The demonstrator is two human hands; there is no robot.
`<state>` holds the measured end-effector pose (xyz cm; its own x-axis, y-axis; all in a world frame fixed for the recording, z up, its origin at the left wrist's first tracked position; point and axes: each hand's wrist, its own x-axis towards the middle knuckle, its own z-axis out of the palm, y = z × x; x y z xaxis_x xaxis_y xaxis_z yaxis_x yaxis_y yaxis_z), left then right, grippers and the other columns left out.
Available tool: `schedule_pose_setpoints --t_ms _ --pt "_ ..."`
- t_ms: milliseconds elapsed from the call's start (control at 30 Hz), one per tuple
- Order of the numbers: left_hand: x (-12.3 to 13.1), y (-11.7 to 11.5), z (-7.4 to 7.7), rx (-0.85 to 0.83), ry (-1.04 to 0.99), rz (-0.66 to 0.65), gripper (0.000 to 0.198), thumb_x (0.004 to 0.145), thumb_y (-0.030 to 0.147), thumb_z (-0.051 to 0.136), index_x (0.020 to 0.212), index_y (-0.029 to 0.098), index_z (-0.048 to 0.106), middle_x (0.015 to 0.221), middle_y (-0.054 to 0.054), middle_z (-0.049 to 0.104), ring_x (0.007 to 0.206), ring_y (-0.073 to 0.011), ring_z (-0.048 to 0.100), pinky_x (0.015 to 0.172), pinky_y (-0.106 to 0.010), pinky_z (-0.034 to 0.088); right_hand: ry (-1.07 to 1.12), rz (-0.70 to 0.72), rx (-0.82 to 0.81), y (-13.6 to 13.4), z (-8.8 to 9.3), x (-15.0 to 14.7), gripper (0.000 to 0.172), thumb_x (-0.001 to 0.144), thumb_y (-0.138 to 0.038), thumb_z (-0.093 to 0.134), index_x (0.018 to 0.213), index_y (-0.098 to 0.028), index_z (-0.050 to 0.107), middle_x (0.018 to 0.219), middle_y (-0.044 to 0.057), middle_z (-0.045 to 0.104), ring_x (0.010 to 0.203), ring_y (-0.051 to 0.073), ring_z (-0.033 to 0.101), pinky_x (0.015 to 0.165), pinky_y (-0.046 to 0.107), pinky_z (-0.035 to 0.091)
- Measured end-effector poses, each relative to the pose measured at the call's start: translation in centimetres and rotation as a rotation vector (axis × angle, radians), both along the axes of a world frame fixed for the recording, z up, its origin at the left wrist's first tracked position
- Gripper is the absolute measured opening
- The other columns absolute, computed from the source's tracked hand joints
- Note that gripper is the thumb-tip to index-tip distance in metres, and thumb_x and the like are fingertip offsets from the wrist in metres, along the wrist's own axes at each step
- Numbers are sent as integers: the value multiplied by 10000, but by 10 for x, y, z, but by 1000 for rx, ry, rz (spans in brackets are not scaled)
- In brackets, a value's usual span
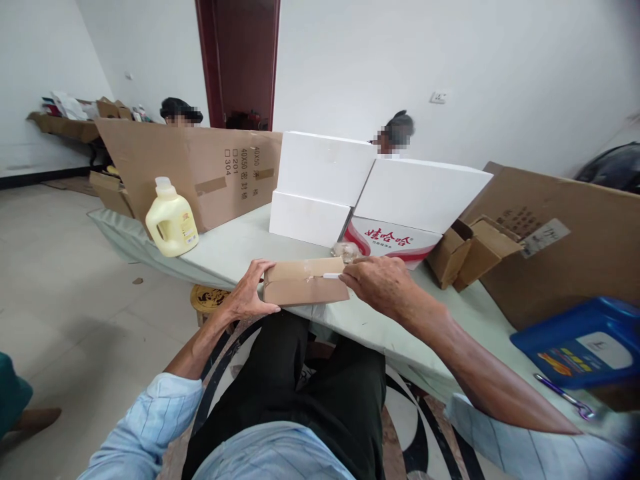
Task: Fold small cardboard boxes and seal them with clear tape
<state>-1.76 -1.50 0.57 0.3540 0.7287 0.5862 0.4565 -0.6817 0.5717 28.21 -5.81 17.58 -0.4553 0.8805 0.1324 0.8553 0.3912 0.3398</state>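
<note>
A small brown cardboard box (305,291) lies at the table's near edge, its taped seam facing up. My left hand (251,291) grips the box's left end, thumb along the near side and fingers over the far side. In my right hand (377,280), closed, is a slim white knife (331,275), mostly hidden by the fingers. Its thin tip meets the tape near the middle of the seam. Just behind the box sits a crumpled clear plastic bundle (347,251), partly covered by the right hand.
White boxes (327,167) are stacked across the table. A yellow detergent jug (173,220) stands left, before a large carton (225,173). To the right are small open cartons (475,250), a blue jug (575,343) and a purple-handled tool (565,395). Two people sit beyond the boxes.
</note>
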Motion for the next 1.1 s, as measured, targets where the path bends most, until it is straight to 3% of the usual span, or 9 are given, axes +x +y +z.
schedule_pose_setpoints --t_ms 267,467,600,767,900,1000,1100 --pt "1 -1 -1 -26 8 -14 1030 642 270 939 1524 272 408 1493 -131 452 1408 -365 494 1057 -523 587 71 -37 -14 0 -10 25 426 1116 -355 456 866 -192 761 938 128 784 866 244 722 664 320 351" --pt "1 -2 0 -50 9 5 1066 654 312 952 1555 278 384 1516 -137 442 1446 -383 472 1102 -552 562 322 95 35 1 -44 54 376 1115 -400 456 997 -242 777 949 61 783 845 209 701 676 314 366" --pt "1 -2 2 -20 30 -13 1091 642 293 957 1569 273 383 1526 -143 447 1464 -398 462 1172 -590 506 461 186 10 0 -64 55 420 1132 -429 403 1096 -241 778 925 52 757 811 188 679 683 311 383" --pt "-1 -2 1 -21 36 -13 1082 662 300 953 1577 269 375 1546 -150 429 1490 -399 440 1193 -590 491 409 143 43 -3 -60 50 437 1128 -451 404 1071 -258 792 907 50 749 809 201 678 641 321 338" --pt "-3 -3 0 -12 31 -21 1068 670 308 953 1573 259 385 1540 -157 433 1488 -398 441 1192 -590 491 509 124 143 1 -60 77 454 1111 -503 429 1039 -244 795 936 68 777 795 211 688 670 325 399" --pt "-2 -2 0 -18 22 -30 1063 667 317 958 1572 266 401 1541 -153 441 1484 -397 448 1202 -594 481 708 58 279 14 -94 113 469 1093 -544 449 1069 -210 777 982 99 789 854 233 709 772 339 484" --pt "-1 -1 -1 -28 11 -32 1081 655 361 974 1570 266 406 1545 -156 433 1489 -403 441 1214 -603 466 683 -130 346 27 -158 146 536 1074 -588 414 994 -197 770 894 128 780 767 265 679 672 362 465"
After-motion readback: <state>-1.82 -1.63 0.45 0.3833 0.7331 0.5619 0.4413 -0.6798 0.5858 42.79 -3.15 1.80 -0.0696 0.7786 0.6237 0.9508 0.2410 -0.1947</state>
